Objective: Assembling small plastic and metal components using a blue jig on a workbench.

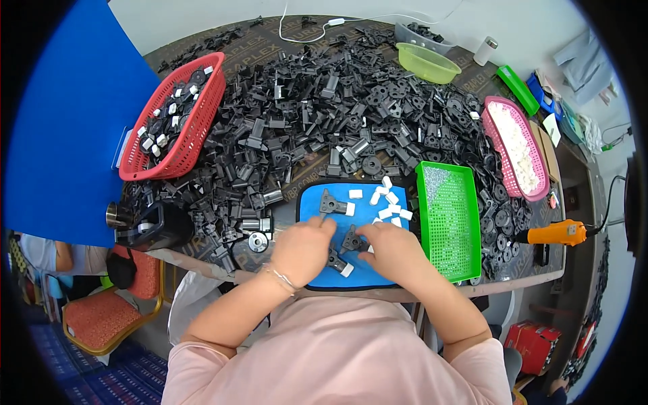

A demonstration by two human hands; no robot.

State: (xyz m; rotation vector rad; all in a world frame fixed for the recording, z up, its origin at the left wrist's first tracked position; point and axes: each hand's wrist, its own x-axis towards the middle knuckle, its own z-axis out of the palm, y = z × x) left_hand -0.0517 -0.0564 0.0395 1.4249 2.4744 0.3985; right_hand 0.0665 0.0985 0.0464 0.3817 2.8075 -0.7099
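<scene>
My left hand (302,250) is over the left side of a blue mat (370,275), its fingers curled together. What they hold, if anything, is hidden. My right hand (395,251) pinches a three-armed black plastic part (352,239) at its right edge. Below that part lies a black plastic fitting (335,259) with a white block (347,270) at its end, close to my left fingers. Above my hands rests another black fitting (331,202), a white block (350,209) at its tip. Several loose white blocks (392,198) lie at the mat's upper right.
Black plastic parts (324,101) are heaped over most of the table. Right of the mat stands a green perforated tray (448,236) with small metal pieces; beyond are a pink basket (520,148) of white blocks and an orange power screwdriver (557,233). A red basket (196,145) stands left.
</scene>
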